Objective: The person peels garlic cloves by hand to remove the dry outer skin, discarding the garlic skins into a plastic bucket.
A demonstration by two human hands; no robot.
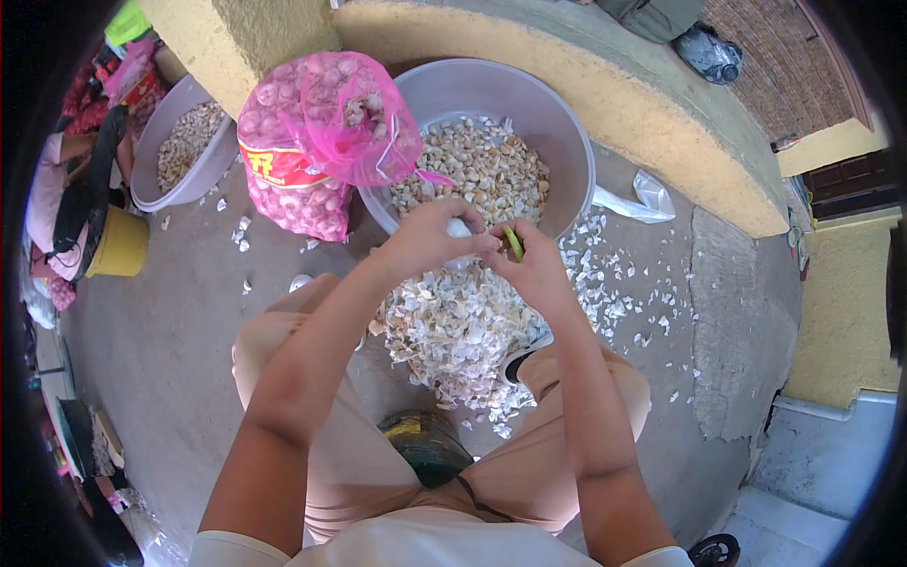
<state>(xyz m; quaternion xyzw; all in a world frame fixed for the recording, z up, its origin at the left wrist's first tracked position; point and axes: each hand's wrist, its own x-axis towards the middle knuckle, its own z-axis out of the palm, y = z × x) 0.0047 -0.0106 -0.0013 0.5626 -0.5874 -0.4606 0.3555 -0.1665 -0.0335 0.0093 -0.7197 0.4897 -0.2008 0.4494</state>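
Note:
My left hand [436, 236] is closed around a whitish garlic bulb [458, 229], above the near rim of a large grey tub [573, 142]. My right hand [531, 267] touches the left one and grips a small green-handled tool [513, 243]. Loose garlic cloves [501, 170] lie inside the tub. Under both hands, a heap of white garlic skins [458, 331] covers the floor between my feet. Left of the tub stands a pink mesh bag [298, 203] full of garlic bulbs, its top leaning against the rim.
A second tub [203, 175] with cloves and a yellow bucket [118, 243] stand at the left, beside a seated person [52, 203]. A low curved wall [652, 118] runs behind the large tub. White plastic [652, 198] lies right of it.

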